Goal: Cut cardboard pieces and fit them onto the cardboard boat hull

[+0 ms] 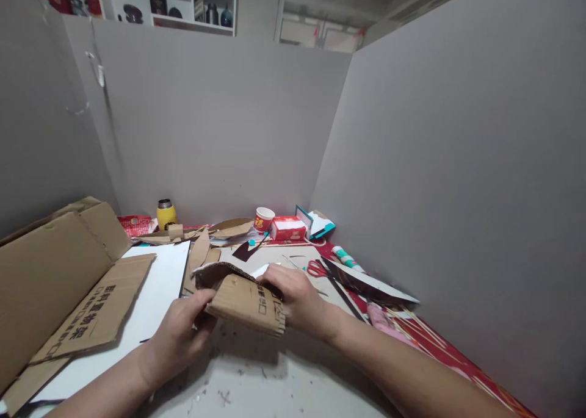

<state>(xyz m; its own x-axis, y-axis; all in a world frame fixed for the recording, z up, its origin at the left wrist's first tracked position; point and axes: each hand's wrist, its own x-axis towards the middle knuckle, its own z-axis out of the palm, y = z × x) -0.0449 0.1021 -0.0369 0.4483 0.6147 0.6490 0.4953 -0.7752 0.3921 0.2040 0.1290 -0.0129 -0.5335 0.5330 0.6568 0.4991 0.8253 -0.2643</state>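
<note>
1. The pale grey table [247, 372] lies beneath the grip, strewn with tiny scraps.
2. Left of the left grip leans a large brown cardboard box [59, 253], crowding that side from where I stand.
3. Nearer the left grip lies a flat white sheet [162, 290], partly covered by a printed brown cardboard flap [91, 311].
4. Raised above the table is a bent, black-printed brown corrugated cardboard piece [238, 302]. The left grip [185, 329] pinches its left end; the right grip [297, 299] clamps its right side. I'd judge it light, fairly stiff, not slippery, yielding at the bend and easily creased; opposite ends look the best hold, with care at the ragged edge.
5. Right of the right grip, a curved black-and-white strip [366, 287] narrows the room.
6. Beyond the grip sits a rectangular red-and-white box [288, 229].
7. Just beyond the right grip lie red-handled metal scissors [323, 273], an awkward neighbour.
</note>
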